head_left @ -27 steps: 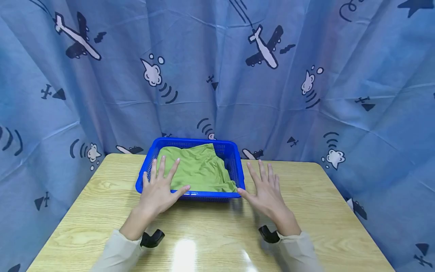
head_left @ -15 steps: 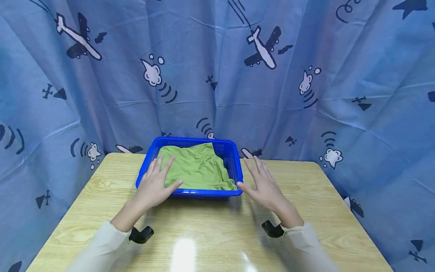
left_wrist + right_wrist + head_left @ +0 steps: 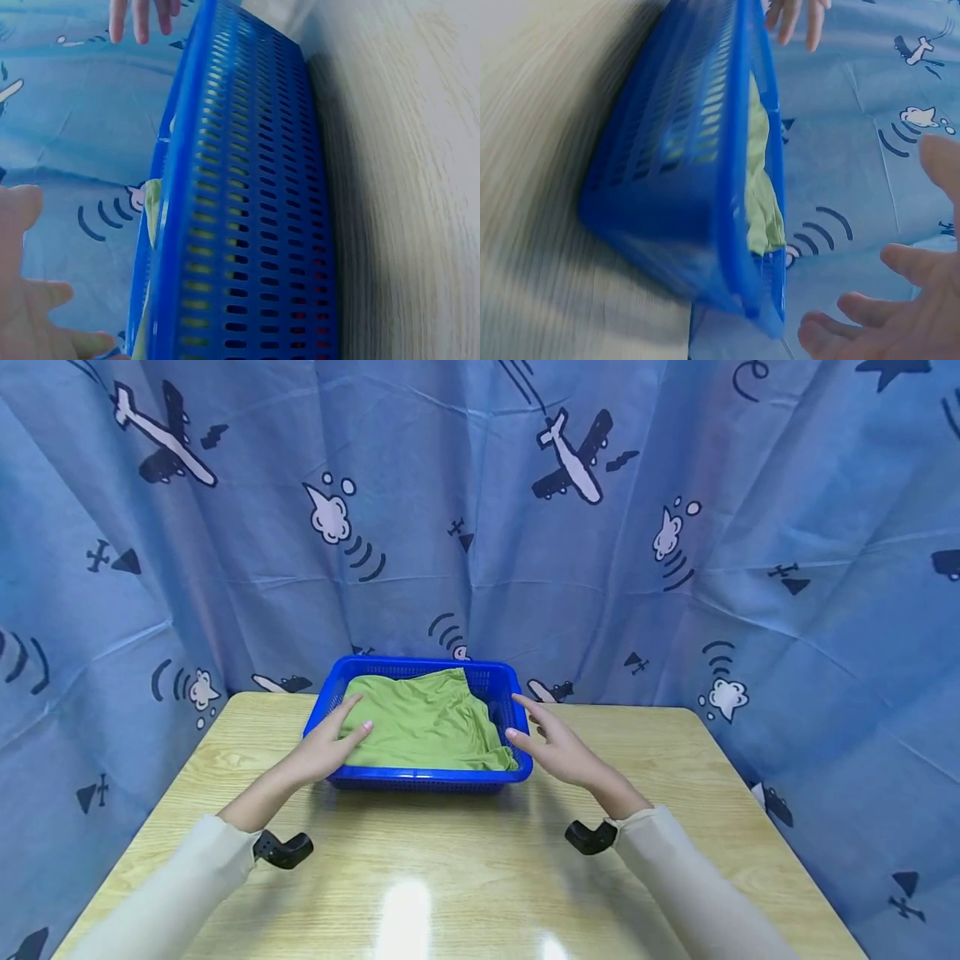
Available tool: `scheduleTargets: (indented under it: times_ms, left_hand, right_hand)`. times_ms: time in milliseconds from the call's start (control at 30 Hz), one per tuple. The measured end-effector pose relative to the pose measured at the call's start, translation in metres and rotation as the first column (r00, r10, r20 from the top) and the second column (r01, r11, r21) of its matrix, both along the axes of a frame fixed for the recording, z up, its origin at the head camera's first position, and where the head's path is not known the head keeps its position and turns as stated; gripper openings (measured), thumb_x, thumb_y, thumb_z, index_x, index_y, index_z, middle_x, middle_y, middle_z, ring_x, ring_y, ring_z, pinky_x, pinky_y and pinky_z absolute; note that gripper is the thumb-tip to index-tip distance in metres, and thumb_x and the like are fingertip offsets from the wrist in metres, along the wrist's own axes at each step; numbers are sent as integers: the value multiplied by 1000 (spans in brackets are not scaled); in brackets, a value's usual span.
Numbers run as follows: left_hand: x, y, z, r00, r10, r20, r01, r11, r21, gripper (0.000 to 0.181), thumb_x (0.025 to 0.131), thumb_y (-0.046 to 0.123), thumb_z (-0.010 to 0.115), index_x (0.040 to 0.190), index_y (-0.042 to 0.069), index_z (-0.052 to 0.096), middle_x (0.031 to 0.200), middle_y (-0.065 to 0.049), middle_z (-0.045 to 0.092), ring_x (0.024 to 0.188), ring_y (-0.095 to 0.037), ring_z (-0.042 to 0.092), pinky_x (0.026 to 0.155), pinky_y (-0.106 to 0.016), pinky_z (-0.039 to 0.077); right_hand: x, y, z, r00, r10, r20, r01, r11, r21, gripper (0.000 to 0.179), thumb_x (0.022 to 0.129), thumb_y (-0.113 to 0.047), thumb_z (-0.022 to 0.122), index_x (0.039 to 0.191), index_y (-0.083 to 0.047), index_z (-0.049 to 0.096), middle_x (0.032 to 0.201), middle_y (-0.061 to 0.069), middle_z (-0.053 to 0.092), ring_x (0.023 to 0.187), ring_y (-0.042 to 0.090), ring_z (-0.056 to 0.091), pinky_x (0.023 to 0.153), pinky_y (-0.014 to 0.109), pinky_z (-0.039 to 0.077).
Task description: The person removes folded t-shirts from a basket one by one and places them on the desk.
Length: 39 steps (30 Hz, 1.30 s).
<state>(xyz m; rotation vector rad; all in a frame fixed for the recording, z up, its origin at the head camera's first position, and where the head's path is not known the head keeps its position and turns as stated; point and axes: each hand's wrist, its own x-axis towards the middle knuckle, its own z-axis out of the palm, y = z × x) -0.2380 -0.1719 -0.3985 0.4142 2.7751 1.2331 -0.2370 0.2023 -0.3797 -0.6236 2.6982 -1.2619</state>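
A blue plastic basket (image 3: 420, 774) with slotted walls stands toward the back of the table. Lying in it is a light green piece of clothing (image 3: 420, 718), loosely spread, with a gathered edge on its right side. My left hand (image 3: 321, 753) is over the basket's left front corner, thumb spread from the fingers, nothing in its grasp. At the right side, my right hand (image 3: 564, 753) is by the rim with its fingers extended and palm turned inward. In the right wrist view, these fingers (image 3: 911, 262) are apart from the basket wall (image 3: 660, 240).
The wooden table (image 3: 450, 877) extends in front of the basket and to both sides. A blue curtain (image 3: 420, 527) printed with planes hangs right behind it. Some red (image 3: 321, 307) shows through the lower slots in the left wrist view. Each wrist wears a black mount (image 3: 283, 850).
Both hands have turned from palms down to palms facing each other at the basket's sides. My left hand has moved slightly left, my right hand slightly inward. The basket stays put.
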Motion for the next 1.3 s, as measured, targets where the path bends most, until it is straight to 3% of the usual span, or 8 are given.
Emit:
scheduleTargets:
  times_ms: [167,367,600,767,1000,1100,1200,1300]
  left_hand:
    - [-11,-3,6,992,6,128,-13,999,52,70,110,41,35,163,6,7,169,-25,5,155,-47,5,123,-66,10]
    - [-23,-4,8,957,25,290,-29,1000,9,76,108,50,33,164,9,0,169,-25,-2,155,-48,0,122,-68,10]
    - [-31,-1,6,934,42,356,-53,998,20,78,108,50,32,163,6,0,169,-26,0,155,-48,6,123,-65,14]
    - [-33,-1,8,926,91,367,-115,992,43,76,108,50,32,163,4,4,168,-27,5,154,-47,12,123,-62,19]
    - [-34,-4,15,938,137,319,-173,981,85,72,109,46,32,162,3,10,168,-26,7,155,-45,11,125,-60,16]
    - [-35,-2,18,941,146,306,-194,972,132,70,109,45,34,161,3,15,167,-25,15,152,-43,22,123,-58,22]
    - [-36,1,20,937,166,308,-228,958,177,67,109,42,36,159,2,20,148,-26,40,123,-37,51,106,-48,44]
    - [-36,1,24,920,172,353,-248,951,184,66,108,41,37,160,3,20,143,-24,42,113,-31,54,92,-43,50]
  right_hand:
    - [-9,-8,9,976,62,207,-31,988,-149,63,110,-42,37,164,-17,17,170,17,14,154,44,20,123,61,22]
    - [-25,-27,13,873,149,465,-14,959,-281,67,109,-52,21,165,-20,3,171,18,5,157,41,10,128,51,12]
    - [-40,-50,6,817,69,573,115,953,-279,65,109,-53,20,165,-23,6,171,16,-2,158,42,-4,127,58,2]
    - [-45,-58,0,779,-4,627,199,950,-241,67,108,-55,23,165,-25,3,171,17,-2,157,44,1,126,62,3]
    - [-47,-59,0,769,-53,637,247,944,-221,71,108,-54,28,165,-21,1,168,23,11,154,46,17,126,60,13]
    - [-48,-58,0,765,-68,640,255,945,-204,72,108,-53,29,164,-18,2,167,23,15,154,45,20,126,59,15]
    - [-48,-60,-2,769,-72,636,239,954,-181,72,108,-52,31,164,-15,6,168,20,13,155,44,16,126,61,13]
    - [-47,-63,-3,782,-69,619,211,965,-158,70,108,-51,32,162,-12,12,169,16,10,156,42,10,125,63,10]
